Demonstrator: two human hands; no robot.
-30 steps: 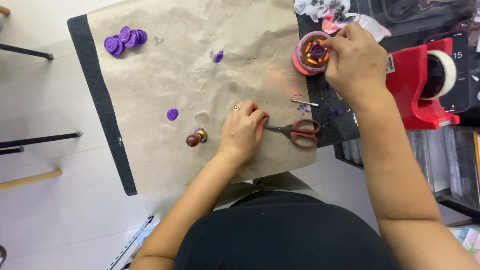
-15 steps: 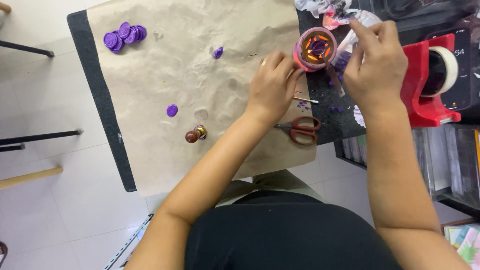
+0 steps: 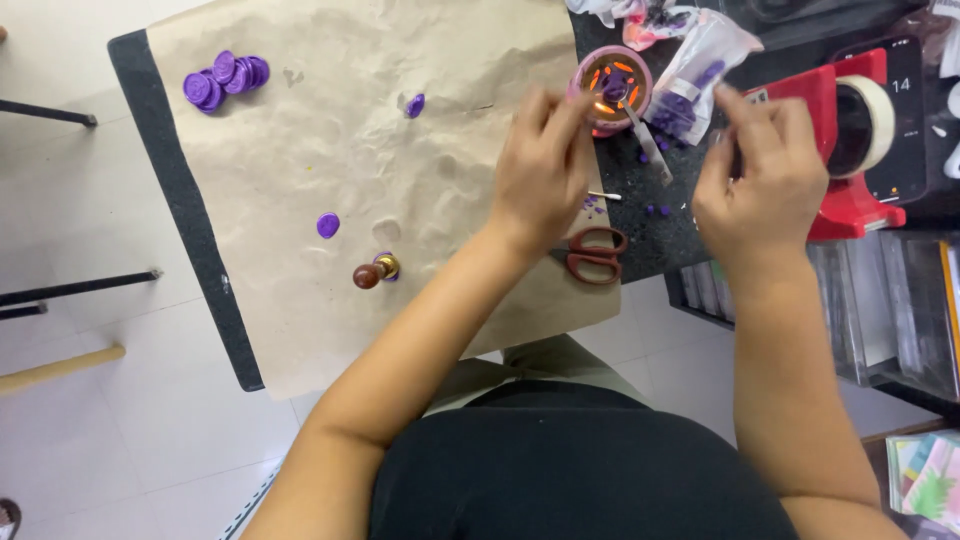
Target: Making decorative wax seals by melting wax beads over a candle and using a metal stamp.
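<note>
- A heap of purple wax seals lies far left of the pink wax warmer, on the brown paper over the table; two single seals lie nearer.
- A wooden-knobbed seal stamp lies on its side, down-left of the warmer.
- The left hand rests just left of the warmer, its fingers drawn together at the rim; whether they pinch anything I cannot tell.
- The warmer glows inside with a melting spoon across it; probably hot and light, so best steadied low on its outer wall.
- Red-handled scissors lie below the warmer.
- A clear bag of purple wax beads sits just right of the warmer; soft, prone to spill.
- The right hand hovers right of the warmer, fingers closed in a pinch on something too small to tell, before a red tape dispenser.
</note>
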